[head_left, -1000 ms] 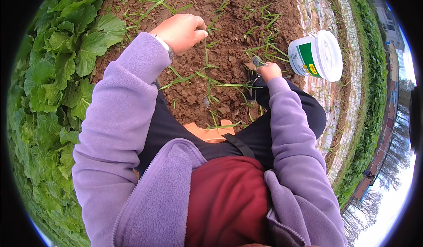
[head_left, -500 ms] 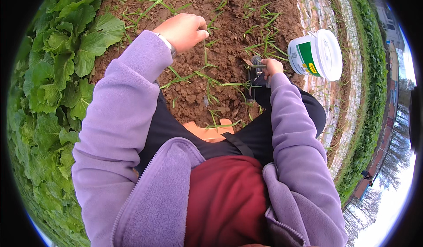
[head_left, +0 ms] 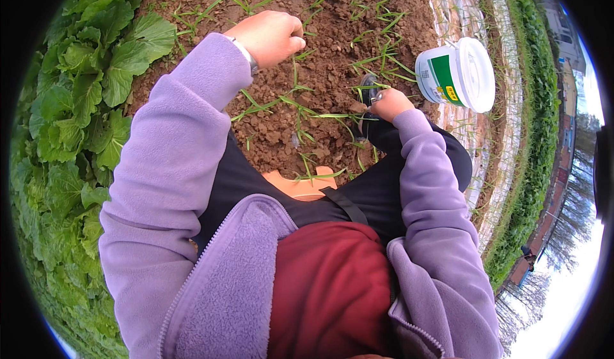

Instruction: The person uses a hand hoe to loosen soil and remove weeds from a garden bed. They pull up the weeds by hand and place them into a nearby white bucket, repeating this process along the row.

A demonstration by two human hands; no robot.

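Note:
My left hand [head_left: 272,39] hangs above the brown soil, its fingers curled and thumb drawn in. An upright green shoot [head_left: 295,72] shows just below its fingertips; whether they grip anything is hidden. Beside my right shoe [head_left: 368,89], my right hand [head_left: 391,105] is closed around a small narrow tool [head_left: 361,107]. A brownish end sticks out to the left, and the rest is mostly covered by the fingers. Between my legs and ahead of me, thin green seedlings [head_left: 300,109] stand or lean in the loose soil [head_left: 262,138].
A white lidded bucket [head_left: 475,77] with a green label stands right of my right hand. Leafy green vegetables [head_left: 89,96] crowd the left side. Pale plastic sheeting [head_left: 457,7] runs along the right. An orange object [head_left: 300,186] lies between my thighs.
My right hand has shifted slightly down and left, turning so that less of the tool shows. My left hand has risen slightly. The whole view has tilted a little.

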